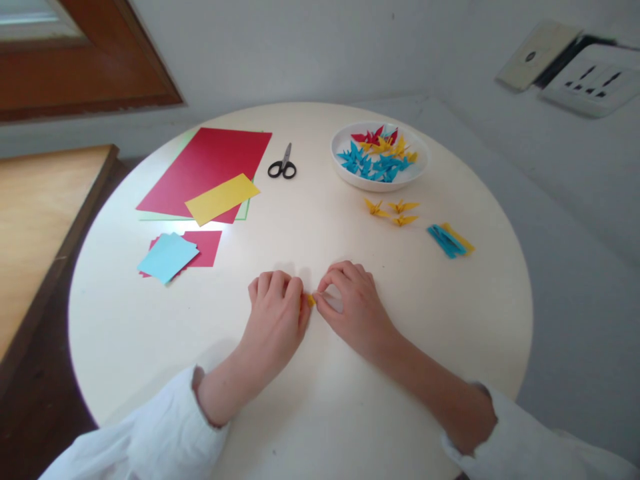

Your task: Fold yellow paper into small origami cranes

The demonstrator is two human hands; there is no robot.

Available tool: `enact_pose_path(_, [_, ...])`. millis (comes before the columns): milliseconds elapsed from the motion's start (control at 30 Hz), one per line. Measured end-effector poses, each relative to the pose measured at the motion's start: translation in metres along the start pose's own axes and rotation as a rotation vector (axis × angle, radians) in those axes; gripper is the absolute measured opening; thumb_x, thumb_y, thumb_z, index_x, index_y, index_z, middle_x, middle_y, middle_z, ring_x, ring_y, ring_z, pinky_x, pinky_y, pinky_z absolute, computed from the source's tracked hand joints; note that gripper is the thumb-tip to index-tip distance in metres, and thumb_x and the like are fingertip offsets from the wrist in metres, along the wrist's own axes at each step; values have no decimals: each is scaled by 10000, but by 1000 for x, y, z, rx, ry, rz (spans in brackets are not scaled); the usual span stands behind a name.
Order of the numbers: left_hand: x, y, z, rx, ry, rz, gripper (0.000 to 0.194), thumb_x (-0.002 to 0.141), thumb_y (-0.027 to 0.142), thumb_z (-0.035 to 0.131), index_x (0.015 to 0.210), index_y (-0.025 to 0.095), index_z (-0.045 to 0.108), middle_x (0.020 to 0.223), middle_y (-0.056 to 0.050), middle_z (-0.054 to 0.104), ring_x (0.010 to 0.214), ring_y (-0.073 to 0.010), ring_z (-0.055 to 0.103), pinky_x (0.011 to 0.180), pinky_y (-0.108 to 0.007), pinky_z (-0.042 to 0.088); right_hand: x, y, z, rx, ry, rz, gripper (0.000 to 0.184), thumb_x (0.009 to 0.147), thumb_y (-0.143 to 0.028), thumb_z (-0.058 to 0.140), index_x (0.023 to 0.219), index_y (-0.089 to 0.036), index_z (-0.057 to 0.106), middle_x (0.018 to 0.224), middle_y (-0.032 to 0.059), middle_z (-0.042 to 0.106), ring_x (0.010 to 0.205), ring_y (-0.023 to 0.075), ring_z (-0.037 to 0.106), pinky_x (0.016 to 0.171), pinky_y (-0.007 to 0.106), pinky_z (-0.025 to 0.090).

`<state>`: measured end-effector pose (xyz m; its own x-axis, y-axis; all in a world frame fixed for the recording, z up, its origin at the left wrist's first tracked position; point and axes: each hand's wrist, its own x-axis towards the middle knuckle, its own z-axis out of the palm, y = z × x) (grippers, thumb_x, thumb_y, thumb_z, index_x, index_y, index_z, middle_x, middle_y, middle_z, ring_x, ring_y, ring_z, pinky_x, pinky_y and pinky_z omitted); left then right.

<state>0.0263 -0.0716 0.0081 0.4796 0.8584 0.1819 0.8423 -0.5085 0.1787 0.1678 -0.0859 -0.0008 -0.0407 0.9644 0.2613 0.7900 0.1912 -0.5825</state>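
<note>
One yellow paper point(311, 301), mostly hidden, is sitting just below the centre of my feed. I'm seeing the left hand point(277, 303) pinching it and the right hand point(353, 301) nipping its three-o'clock edge, finger and thumb together. From there, a bowl point(367, 185) is standing at one o'clock, blue strips point(447, 241) are lying at two, and scissors point(285, 162) are resting towards twelve.

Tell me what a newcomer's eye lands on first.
Probably the large red sheet, at the far left of the table, with a yellow strip across it. Then the white dish of red, yellow and blue folded birds at the far right. Nearer the middle, the left hand and right hand meet at a small yellow piece.
</note>
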Motion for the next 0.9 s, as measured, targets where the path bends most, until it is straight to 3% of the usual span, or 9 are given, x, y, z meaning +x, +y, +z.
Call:
enact_pose_path(267, [0, 0, 1, 4, -16, 2, 127, 830, 143, 425, 739, 160, 511, 780, -78, 511, 773, -228, 404, 694, -377, 385, -1, 3, -3, 101, 21, 27, 201, 717, -8, 425, 798, -189, 460, 799, 42, 557, 758, 190, 495, 702, 323, 364])
enact_pose_path(467, [0, 0, 1, 8, -9, 1, 118, 832, 168, 438, 746, 165, 519, 783, -78, 511, 787, -236, 411, 695, -384, 385, 0, -1, -2, 53, -11, 45, 93, 765, -105, 501, 784, -193, 476, 796, 41, 573, 772, 208, 499, 706, 345, 358])
enact_pose_path(900, [-3, -3, 1, 15, 36, 38, 97, 823, 155, 450, 749, 174, 509, 801, -77, 525, 790, -232, 422, 712, -387, 387, -3, 7, -5, 98, -12, -69, 134, 728, -73, 620, 682, -189, 572, 848, 35, 579, 820, 185, 534, 775, 357, 392])
